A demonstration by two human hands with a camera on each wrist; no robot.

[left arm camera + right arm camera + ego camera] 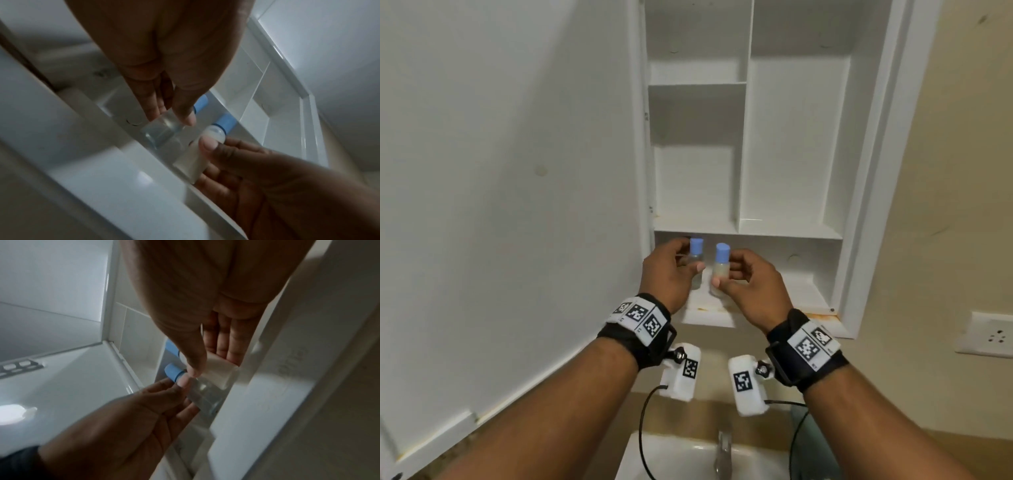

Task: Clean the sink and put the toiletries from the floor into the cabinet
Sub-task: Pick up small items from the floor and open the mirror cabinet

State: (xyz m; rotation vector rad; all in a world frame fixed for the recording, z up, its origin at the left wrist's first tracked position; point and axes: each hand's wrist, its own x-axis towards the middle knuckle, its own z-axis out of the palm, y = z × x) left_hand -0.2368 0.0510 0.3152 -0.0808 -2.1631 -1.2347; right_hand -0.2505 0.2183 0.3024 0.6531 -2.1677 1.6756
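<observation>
Two small blue-capped bottles are held upright, side by side, at the white cabinet's bottom shelf (804, 294). My left hand (690, 260) pinches the clear bottle (696, 246) between thumb and fingers. My right hand (727, 270) pinches the milky bottle (722, 265) the same way. In the left wrist view my left hand (171, 117) grips the clear bottle (162, 129), with the milky bottle (193, 159) beside it. In the right wrist view my right hand (213, 363) holds the milky bottle (220, 371) above the clear bottle (205, 395). I cannot tell whether the bottles touch the shelf.
The cabinet door (517, 205) stands open at the left, close to my left forearm. The upper shelves (698, 82) hold nothing. Below are the white sink (681, 455) and its faucet (724, 448). A wall socket (989, 334) sits at the right.
</observation>
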